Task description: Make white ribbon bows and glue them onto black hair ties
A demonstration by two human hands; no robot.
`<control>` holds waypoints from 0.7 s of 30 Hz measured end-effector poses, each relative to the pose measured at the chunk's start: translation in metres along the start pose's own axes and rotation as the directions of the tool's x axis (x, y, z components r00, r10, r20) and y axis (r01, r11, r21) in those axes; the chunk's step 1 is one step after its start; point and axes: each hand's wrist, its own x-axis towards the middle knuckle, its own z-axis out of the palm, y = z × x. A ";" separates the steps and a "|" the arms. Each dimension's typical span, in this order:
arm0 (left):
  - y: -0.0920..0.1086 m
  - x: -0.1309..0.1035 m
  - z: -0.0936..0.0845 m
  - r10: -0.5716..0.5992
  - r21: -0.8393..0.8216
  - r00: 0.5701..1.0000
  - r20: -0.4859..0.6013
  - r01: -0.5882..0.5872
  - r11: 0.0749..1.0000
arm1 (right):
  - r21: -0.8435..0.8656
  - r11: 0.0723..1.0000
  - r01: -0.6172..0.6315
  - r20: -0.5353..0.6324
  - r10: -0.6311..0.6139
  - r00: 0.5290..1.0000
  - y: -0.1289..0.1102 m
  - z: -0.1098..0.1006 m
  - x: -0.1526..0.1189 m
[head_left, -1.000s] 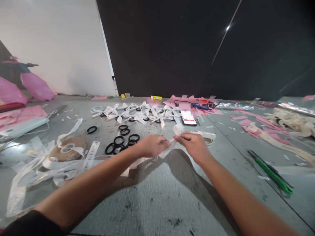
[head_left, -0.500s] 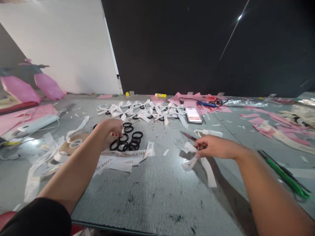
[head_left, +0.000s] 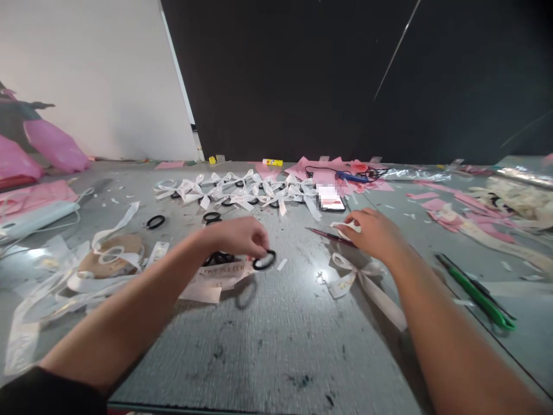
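Observation:
My left hand (head_left: 244,237) pinches a black hair tie (head_left: 264,260) and holds it just over the table. Behind that wrist lie more black hair ties (head_left: 212,218), partly hidden, and printed white ribbon strips (head_left: 203,291). My right hand (head_left: 367,227) has its fingers closed on a small white tube-like item (head_left: 345,226), mostly covered by the hand. Beside its fingertips lies a slim pointed dark-red tool (head_left: 326,234). A white ribbon bow (head_left: 356,270) with printed tails rests on the table below the right hand.
A group of white bows on black hair ties (head_left: 242,193) lies at the back. A phone (head_left: 332,199) is beside them. A ribbon roll (head_left: 113,259) lies left, a green-handled tool (head_left: 479,297) right. Pink scraps (head_left: 302,168) line the dark wall.
My left hand has moved right, bringing a hair tie out of the pile. My right hand has let go of the ribbon bow and moved up onto the white tube-like item.

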 end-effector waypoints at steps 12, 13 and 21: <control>0.038 0.015 0.074 0.152 0.380 0.936 -0.317 -0.021 0.925 | 0.059 0.992 -0.113 -0.083 0.118 0.990 0.011 0.012 -0.001; 0.042 0.009 0.076 0.180 0.430 0.940 -0.291 -0.040 0.902 | 0.190 0.980 -0.066 -0.130 0.092 0.987 0.007 0.007 -0.001; 0.046 -0.014 0.097 0.259 0.432 0.880 -0.399 -0.069 0.899 | 0.810 0.586 -0.014 -0.061 0.108 0.992 -0.016 -0.022 -0.015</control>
